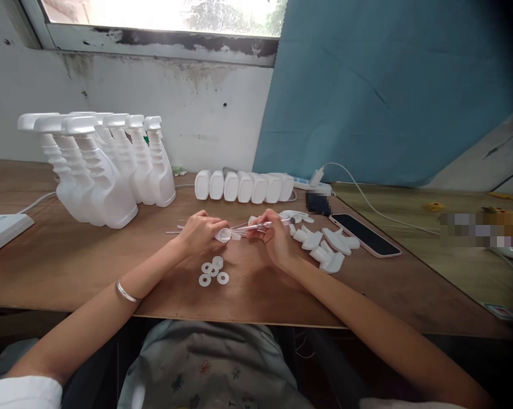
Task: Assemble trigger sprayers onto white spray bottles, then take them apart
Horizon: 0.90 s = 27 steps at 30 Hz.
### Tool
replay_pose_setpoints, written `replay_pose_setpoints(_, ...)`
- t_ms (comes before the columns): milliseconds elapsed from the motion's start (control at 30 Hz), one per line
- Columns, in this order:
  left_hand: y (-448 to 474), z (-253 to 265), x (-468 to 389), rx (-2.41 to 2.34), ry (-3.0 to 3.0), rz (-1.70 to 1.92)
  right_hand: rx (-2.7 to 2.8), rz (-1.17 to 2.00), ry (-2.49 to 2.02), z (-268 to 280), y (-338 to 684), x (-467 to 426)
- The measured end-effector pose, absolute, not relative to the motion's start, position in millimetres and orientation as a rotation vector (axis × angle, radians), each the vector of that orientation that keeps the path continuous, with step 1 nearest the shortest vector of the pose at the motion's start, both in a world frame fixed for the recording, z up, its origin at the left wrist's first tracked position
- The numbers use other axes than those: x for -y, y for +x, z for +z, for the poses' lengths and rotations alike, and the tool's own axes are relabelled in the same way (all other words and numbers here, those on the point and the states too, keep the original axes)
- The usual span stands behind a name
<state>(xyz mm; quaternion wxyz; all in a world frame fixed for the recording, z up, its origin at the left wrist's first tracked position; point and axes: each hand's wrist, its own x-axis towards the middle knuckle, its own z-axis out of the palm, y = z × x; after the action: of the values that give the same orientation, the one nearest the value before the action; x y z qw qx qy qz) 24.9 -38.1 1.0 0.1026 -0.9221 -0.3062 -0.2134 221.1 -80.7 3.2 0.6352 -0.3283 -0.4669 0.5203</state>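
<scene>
Foremost: grey cloth [213,369] printed with small flowers, spread over the lap. At centre, above the near part of the bench [256,301]: small white plastic piece [222,238], round opening facing forward, pinched in the closed fingers of the left hand [200,233]. Just right of it: clear slender tool [262,225], gripped in the curled fingers of the right hand [276,236] and lying nearly level, dark end to the right. Contact between tool and piece: cannot tell. Beyond the left hand, partly hidden by it: thin white tubes [172,232]. Nearer than both hands: cluster of flat white rings [213,275], some overlapping. On the left forearm: silver bracelet [127,291]. Just right of the right hand: loose pile of white trigger-shaped parts [333,261]; beside these, dark-screened phone [365,234]. Farther back: row of white rounded shells [245,187], side by side; to their right, power strip [301,183] with white plug [316,176]. At left: group of upright white spray bottles [111,187]. Behind all: stained white wall [205,119], window [175,17] and hanging blue cloth [367,102].
</scene>
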Motion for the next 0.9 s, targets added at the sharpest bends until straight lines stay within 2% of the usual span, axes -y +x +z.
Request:
replay_pose_setpoints(167, 24, 2, 38, 1.029, -2.570, -0.635, 0.907, 1.623, -0.900, 4, 226, 77)
replay_pose_setpoints(267, 24, 3, 38, 0.886, -2.431, -0.636, 0.858, 1.931, -0.998, 3, 219, 81)
replay_pose_setpoints(367, 25, 3, 40, 0.715, -2.300, -0.632, 0.813, 2.090, -0.935, -2, 210, 84)
replay_pose_setpoints(533, 32, 0, 44, 0.524, -2.253, -0.560, 0.813, 2.123, -0.839, -12, 206, 82)
replay_pose_setpoints(700, 34, -2, 45, 0.524, -2.315, -0.546, 0.829, 2.099, -0.811, -13, 207, 81)
replay_pose_setpoints(800, 30, 1, 43, 0.662, -2.360, -0.661, 0.897, 2.040, -0.850, -8, 209, 83)
replay_pose_setpoints(900, 25, 4, 39, 0.993, -2.341, -0.880, 1.084, 1.942, -0.933, -3, 210, 86)
